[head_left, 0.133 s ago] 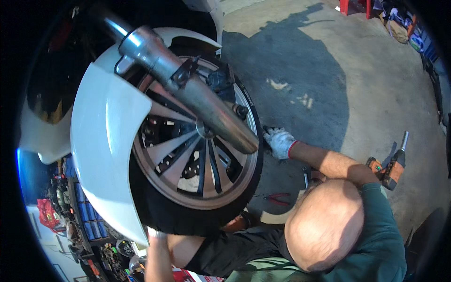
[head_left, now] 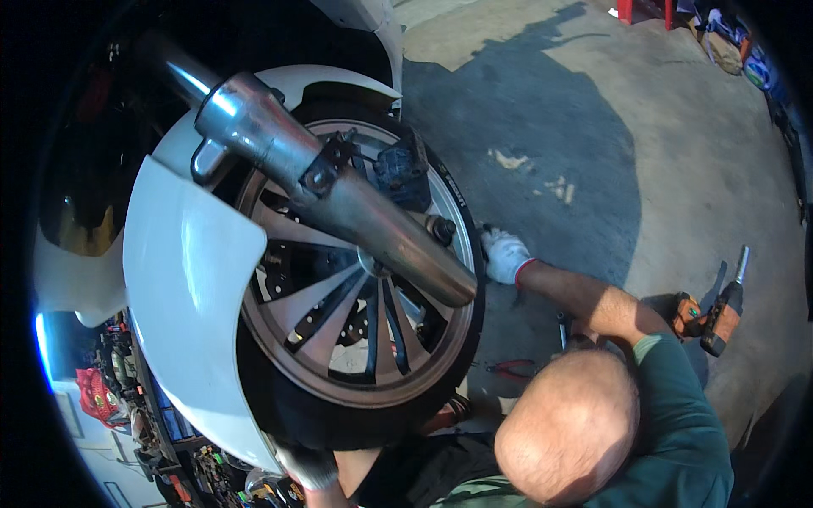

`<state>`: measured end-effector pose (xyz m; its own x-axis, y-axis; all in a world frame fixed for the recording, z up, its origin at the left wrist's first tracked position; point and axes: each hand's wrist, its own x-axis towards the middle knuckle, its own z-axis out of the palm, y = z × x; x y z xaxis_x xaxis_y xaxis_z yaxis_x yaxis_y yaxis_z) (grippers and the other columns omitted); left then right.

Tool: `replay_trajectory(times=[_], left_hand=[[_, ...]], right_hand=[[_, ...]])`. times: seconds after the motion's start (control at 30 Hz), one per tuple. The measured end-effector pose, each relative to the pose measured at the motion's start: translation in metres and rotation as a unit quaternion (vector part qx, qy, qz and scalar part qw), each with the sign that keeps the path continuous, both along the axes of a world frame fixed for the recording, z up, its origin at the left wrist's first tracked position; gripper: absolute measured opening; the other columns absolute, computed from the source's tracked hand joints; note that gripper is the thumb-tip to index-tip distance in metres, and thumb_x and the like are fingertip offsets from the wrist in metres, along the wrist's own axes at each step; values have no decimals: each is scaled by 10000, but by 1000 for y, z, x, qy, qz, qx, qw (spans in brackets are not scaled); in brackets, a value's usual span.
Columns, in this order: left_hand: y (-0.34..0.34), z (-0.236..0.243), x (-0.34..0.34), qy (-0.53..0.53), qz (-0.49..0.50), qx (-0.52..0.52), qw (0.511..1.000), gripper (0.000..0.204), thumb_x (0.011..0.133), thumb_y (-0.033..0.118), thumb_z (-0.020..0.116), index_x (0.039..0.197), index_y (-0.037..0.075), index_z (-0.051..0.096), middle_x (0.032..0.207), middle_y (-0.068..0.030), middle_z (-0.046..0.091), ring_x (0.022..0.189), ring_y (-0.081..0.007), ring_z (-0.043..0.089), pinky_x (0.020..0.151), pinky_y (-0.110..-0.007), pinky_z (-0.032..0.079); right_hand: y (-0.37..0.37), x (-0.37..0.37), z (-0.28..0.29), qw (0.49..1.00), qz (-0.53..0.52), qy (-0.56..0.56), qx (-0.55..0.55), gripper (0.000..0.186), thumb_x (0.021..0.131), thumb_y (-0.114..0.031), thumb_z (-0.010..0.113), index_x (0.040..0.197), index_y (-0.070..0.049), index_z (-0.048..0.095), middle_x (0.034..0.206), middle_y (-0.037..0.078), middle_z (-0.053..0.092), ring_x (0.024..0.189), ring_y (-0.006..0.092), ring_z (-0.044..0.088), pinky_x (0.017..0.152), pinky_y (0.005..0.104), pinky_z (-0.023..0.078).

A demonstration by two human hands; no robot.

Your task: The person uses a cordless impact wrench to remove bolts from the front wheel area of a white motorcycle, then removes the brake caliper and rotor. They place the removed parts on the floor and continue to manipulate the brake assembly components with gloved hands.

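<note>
Neither of my own hands is in view. In front of me is a motorcycle's front wheel, with pale metal spokes and a black tyre, under a glossy white fender. A shiny metal fork leg slants across it, beside a dark brake caliper. A co-worker in a green shirt sits bent low at the wheel. That person's white-gloved right hand is at the tyre's right edge, its fingertips dark. Another white-gloved hand, seemingly the same person's left, is under the fender's lower end, fingers hidden.
An orange-and-black cordless impact wrench with a long socket lies on the concrete floor at right. Red-handled pliers and a wrench lie near the co-worker. Tools and a red bag crowd the lower left. Red legs stand far right.
The wheel and fork sit slightly lower in the picture. The co-worker's head has moved left and down, and the gloved hand under the fender shows more, farther right and lower.
</note>
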<state>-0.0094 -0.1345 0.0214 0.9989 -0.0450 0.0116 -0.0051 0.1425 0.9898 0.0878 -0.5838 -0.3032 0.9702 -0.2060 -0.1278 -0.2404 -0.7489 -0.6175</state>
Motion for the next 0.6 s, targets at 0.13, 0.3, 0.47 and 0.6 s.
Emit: replay_trajectory(times=[0.13,0.3,0.47,0.6], left_hand=[[-30,2,-40,-55,131,7,990,707,1086,537,342,1625,88,263,1654,-134,335,1496,-323,364,1270,-463,260],[-60,-9,-37,-180,-80,21,980,723,1080,562,345,1622,91,270,1651,-125,339,1486,-309,379,1264,-462,270],[-65,-34,-48,-189,133,104,967,722,1068,570,366,1600,85,306,1618,-131,380,1451,-310,412,1238,-463,302],[-55,-58,-61,-158,203,209,943,723,1059,576,382,1582,81,334,1592,-135,413,1423,-311,438,1217,-464,327]], right_hand=[[-29,43,53,913,-282,-84,283,526,993,-322,615,1387,19,548,1305,276,621,1262,428,581,1096,445,465],[-54,37,216,817,-108,-304,478,417,1034,-341,568,1218,21,659,1145,218,704,1057,291,672,949,392,517],[-49,39,248,867,-141,-266,398,406,946,-290,709,1194,24,648,1077,190,717,997,284,712,879,407,567],[-52,24,260,780,-175,-289,526,352,922,-128,723,1188,73,609,1056,204,710,891,233,733,731,334,627]])
